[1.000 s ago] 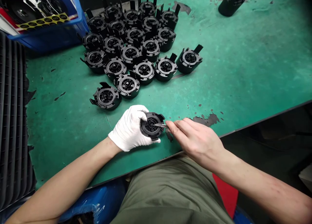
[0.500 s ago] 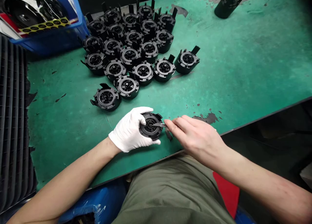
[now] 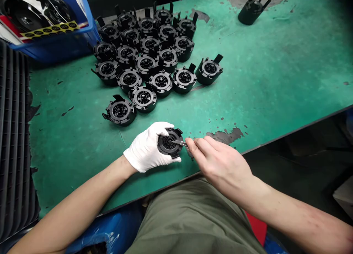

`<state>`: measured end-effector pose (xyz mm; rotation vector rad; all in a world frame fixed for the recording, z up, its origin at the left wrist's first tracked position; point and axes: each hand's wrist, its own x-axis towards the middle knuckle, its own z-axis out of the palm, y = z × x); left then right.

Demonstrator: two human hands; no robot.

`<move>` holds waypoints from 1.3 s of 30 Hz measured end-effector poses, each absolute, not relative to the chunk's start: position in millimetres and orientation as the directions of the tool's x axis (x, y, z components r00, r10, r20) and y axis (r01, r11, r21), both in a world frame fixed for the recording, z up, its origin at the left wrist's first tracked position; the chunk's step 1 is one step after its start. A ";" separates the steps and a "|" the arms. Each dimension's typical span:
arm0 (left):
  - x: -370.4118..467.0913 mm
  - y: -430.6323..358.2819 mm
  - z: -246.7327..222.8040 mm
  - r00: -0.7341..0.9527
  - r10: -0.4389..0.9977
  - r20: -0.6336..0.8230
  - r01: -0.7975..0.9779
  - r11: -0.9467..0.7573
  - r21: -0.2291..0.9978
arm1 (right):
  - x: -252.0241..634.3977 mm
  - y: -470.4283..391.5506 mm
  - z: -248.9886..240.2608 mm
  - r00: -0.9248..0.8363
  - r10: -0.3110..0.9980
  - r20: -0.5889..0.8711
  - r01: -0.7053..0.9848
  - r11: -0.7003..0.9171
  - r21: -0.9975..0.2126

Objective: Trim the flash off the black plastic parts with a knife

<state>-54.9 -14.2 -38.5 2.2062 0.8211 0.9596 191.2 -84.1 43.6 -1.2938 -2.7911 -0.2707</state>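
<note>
My left hand (image 3: 150,147), in a white glove, is wrapped round a round black plastic housing (image 3: 170,151) near the front edge of the table. Its ribbed, ringed face is turned up towards me. Bare and closed, my right hand (image 3: 217,158) pinches a small scalpel-like knife (image 3: 179,142). The thin metal blade points left and lies over the middle of the housing's face. Whether the tip touches the plastic I cannot tell. My right palm and fingers hide the knife's handle.
Several similar black housings (image 3: 146,63) stand grouped beyond my hands, and a lone one (image 3: 250,11) stands at the far right. A blue bin (image 3: 63,44) with black parts is at the back left. Black ribbed trays (image 3: 16,136) line the left side of the green table (image 3: 264,81).
The view has shifted slightly. My right hand has lowered a little, and the knife blade still lies over the housing's centre. My left hand keeps its hold.
</note>
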 end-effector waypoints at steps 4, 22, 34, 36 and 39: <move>-54.4 -14.3 -37.5 0.542 0.725 0.426 0.300 -0.640 0.707 | 188.9 -88.3 41.7 -0.630 0.766 0.126 0.776 0.619 0.119; -50.6 -21.5 -29.0 0.502 0.797 0.335 0.432 -0.567 0.702 | 177.2 -104.8 39.2 -0.557 0.824 0.108 0.829 0.542 0.140; -56.3 -13.2 -20.4 0.612 0.759 0.221 0.434 -0.556 0.709 | 187.1 -99.2 24.0 -0.498 0.839 0.221 0.860 0.511 -0.002; -60.3 -6.9 -17.1 0.668 0.707 0.231 0.351 -0.573 0.741 | 191.1 -97.2 21.5 -0.491 0.839 0.236 0.859 0.511 -0.032; -65.5 -0.1 -11.1 0.747 0.640 0.180 0.311 -0.575 0.756 | 194.0 -96.8 18.2 -0.476 0.847 0.237 0.859 0.505 -0.083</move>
